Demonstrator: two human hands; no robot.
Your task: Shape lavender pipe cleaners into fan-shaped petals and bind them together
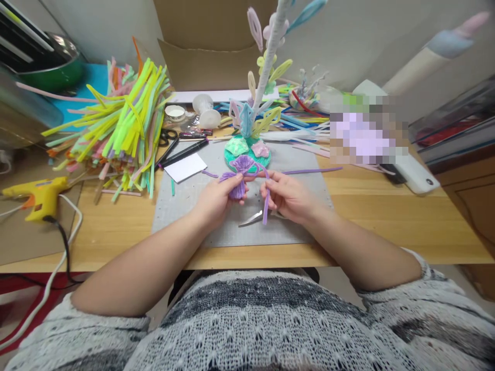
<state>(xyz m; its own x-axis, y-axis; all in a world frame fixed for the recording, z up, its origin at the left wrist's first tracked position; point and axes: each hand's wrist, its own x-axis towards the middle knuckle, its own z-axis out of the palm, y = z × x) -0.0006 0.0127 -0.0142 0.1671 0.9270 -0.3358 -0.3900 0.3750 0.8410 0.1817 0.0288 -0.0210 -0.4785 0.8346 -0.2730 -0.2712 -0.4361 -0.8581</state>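
Between the fingers of my left hand (224, 193) is a purple pipe-cleaner star (243, 165), its points made of coiled strands. My right hand (286, 193) pinches a loose purple pipe cleaner (266, 206) that runs from the star and hangs down past my fingers. Just beyond my hands stands a round green base (247, 167) bearing a green star (237, 147) and a pink star (261, 149). A tall white wrapped stem (270, 51) with pastel loops rises from it. Scissors (251, 219) lie under my hands, their handles partly hidden by my right hand.
A grey cutting mat (185, 216) covers the middle of the wooden table (386, 221). To the left are a heap of pipe cleaners (127, 123), a yellow glue gun (40, 198) with its cables, black markers (189, 152) and a white card (185, 167). A white device (417, 172) lies at right.
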